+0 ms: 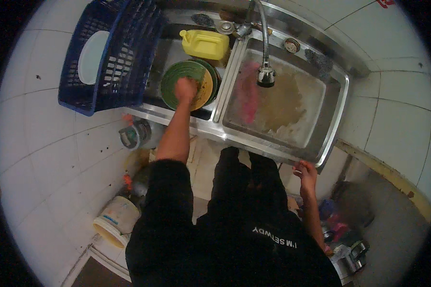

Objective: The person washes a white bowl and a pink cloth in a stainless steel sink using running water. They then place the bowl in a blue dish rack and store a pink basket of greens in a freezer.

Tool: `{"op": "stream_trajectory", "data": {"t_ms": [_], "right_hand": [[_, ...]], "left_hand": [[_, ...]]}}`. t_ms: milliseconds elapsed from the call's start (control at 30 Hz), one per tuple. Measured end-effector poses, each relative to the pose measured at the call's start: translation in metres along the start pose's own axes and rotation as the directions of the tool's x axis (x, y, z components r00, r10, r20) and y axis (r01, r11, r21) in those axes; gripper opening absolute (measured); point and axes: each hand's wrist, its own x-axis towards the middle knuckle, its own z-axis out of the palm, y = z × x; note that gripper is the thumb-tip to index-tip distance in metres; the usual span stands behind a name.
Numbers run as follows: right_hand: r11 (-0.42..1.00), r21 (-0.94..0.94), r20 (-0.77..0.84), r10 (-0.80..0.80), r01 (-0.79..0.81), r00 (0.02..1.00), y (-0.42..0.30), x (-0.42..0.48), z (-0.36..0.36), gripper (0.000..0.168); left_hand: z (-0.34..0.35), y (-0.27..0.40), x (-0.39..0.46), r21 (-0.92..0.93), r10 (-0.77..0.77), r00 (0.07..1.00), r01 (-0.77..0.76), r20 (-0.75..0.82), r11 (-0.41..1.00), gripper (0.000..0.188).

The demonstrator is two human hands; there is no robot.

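Note:
My left hand (186, 89) reaches into the left basin (158, 53) of a steel double sink. It rests over a green plate (170, 82), beside a yellow area (204, 95) of a plate. More green plate rims show beneath, stacked on the right. The fingers are curled and partly hidden, so what they grip cannot be made out. A yellow plastic jerrycan (206, 45) lies on its side behind the plates. My right hand (305, 172) is at the front edge of the right basin (316, 107), fingers loosely bent and apart, holding nothing.
A flexible metal faucet (265, 43) hangs over the right basin, which holds cloudy water (283, 93) and something pink (249, 93). A blue plastic crate (104, 68) with a white plate (92, 57) stands left. Steel scourers (203, 19) lie behind. A bucket (116, 219) is on the floor.

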Motion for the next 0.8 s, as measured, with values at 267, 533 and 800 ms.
{"op": "stream_trajectory", "data": {"t_ms": [267,533,800], "right_hand": [[0.897,-0.155,0.184,-0.385,0.413,0.905,-0.013,-0.007,0.086,0.018],[0.508,-0.491,0.295,-0.668,0.708,0.684,-0.094,-0.064,0.107,0.031],[0.389,-0.588,0.403,-0.619,0.709,0.674,-0.100,-0.068,0.057,0.034]], "left_hand": [[-0.094,0.054,-0.134,-0.456,0.244,0.967,-0.250,-0.074,0.854,0.014],[-0.109,0.128,-0.251,-0.586,0.623,0.766,-0.435,0.158,0.684,0.013],[-0.102,0.177,-0.301,-0.491,0.876,0.439,-0.729,0.200,0.477,0.018]]}}
